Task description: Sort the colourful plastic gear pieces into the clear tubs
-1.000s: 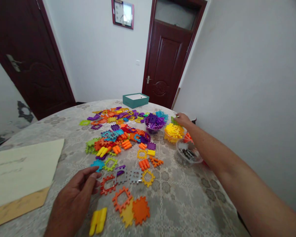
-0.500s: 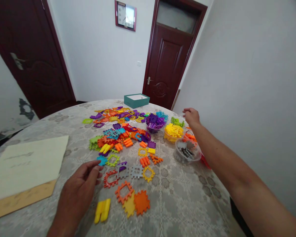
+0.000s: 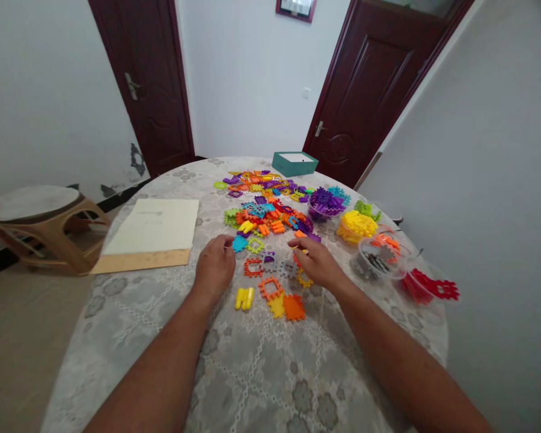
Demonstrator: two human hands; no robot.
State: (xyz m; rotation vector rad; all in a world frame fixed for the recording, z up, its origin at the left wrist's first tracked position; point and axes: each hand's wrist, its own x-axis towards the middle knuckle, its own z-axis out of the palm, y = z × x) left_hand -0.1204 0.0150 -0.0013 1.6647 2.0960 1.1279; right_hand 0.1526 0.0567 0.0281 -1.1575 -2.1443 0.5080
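My left hand (image 3: pixel 215 263) rests on the table with loosely bent fingers, nothing visible in it. Just beyond its fingertips lies a blue toothed plastic building piece (image 3: pixel 240 243), with a green square frame piece (image 3: pixel 255 245) beside it. My right hand (image 3: pixel 316 262) hovers with its fingers apart, partly covering a yellow frame piece (image 3: pixel 305 278) and orange pieces. Between the hands lie a red frame piece (image 3: pixel 253 267) and grey pieces (image 3: pixel 287 269). Closer to me are an orange frame piece (image 3: pixel 270 288), a solid orange square (image 3: pixel 294 307) and yellow tube pieces (image 3: pixel 244 298).
Mixed pieces (image 3: pixel 270 210) are heaped mid-table. Along the right stand clear bowls of purple (image 3: pixel 327 203), yellow (image 3: pixel 357 226), grey (image 3: pixel 375 262) and red pieces (image 3: pixel 426 285). A green box (image 3: pixel 294 163) stands at the back; paper on a board (image 3: pixel 151 225) lies left, near a stool (image 3: pixel 45 231).
My right hand has come back from above the bowls at the right to the pieces in front of me. The view has turned left and down. The left hand stays near the blue piece.
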